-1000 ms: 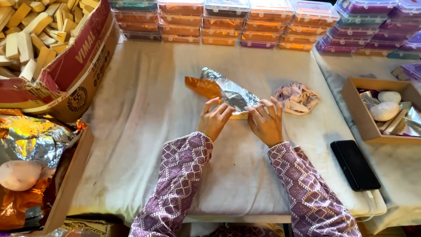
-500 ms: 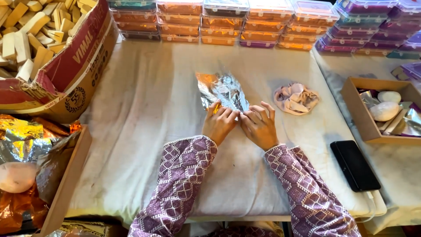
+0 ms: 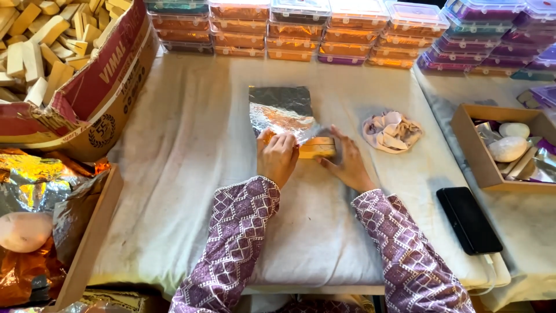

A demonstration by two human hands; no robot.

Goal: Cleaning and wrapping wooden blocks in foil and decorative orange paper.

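A sheet of silver foil (image 3: 281,107) lies flat on the white cloth-covered table (image 3: 191,150). At its near edge rests a tan rectangular bar (image 3: 317,148), partly covered by the foil. My left hand (image 3: 278,156) grips the foil's near edge, folding it over the bar. My right hand (image 3: 347,165) lies spread on the cloth, fingertips touching the bar's right end. Both arms wear purple patterned sleeves.
A cardboard box (image 3: 87,87) of tan bars stands at far left. Stacked lidded containers (image 3: 324,32) line the back. A crumpled rag (image 3: 392,131) lies right of the foil, a black phone (image 3: 468,219) nearer. A small box (image 3: 501,148) with a white oval sits right; foil scraps (image 3: 40,191) left.
The foil, held crumpled above the table before, now lies flat. The bar now shows at its near edge. My left hand took the foil edge; my right hand moved to the bar's end.
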